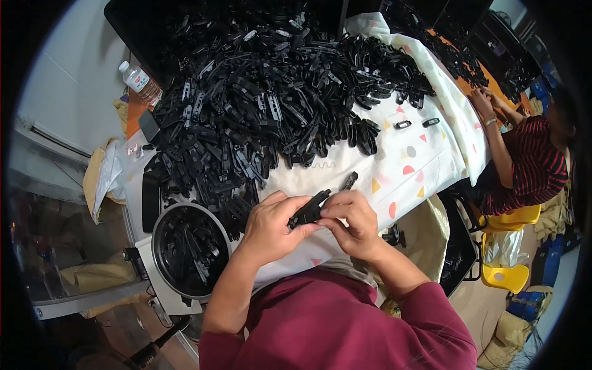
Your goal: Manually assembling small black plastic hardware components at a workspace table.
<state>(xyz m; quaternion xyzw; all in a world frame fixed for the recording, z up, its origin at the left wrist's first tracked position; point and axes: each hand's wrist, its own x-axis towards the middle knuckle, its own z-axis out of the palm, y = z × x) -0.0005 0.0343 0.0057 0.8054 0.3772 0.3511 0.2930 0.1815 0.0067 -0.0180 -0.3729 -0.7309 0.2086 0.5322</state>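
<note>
My left hand (pixel 274 229) is closed round a long, dark black plastic part (pixel 310 209), held above the near edge of the cloth. My right hand (pixel 353 223) pinches at the same part's right end with thumb and fingers; what exactly lies between those fingertips is partly hidden. Just beyond the right fingers is a small black piece (pixel 349 180); whether it lies on the cloth or joins the held part, I cannot tell. A big heap of similar black plastic parts (pixel 246 98) spreads over the table past my hands.
A round pan (pixel 225 246) of black parts stands left of my left forearm. White patterned cloth (pixel 425 151) covers the table. A capped bottle (pixel 140 83) stands at the far left. At right, a person in a striped top (pixel 530 157) works near yellow chairs (pixel 505 279).
</note>
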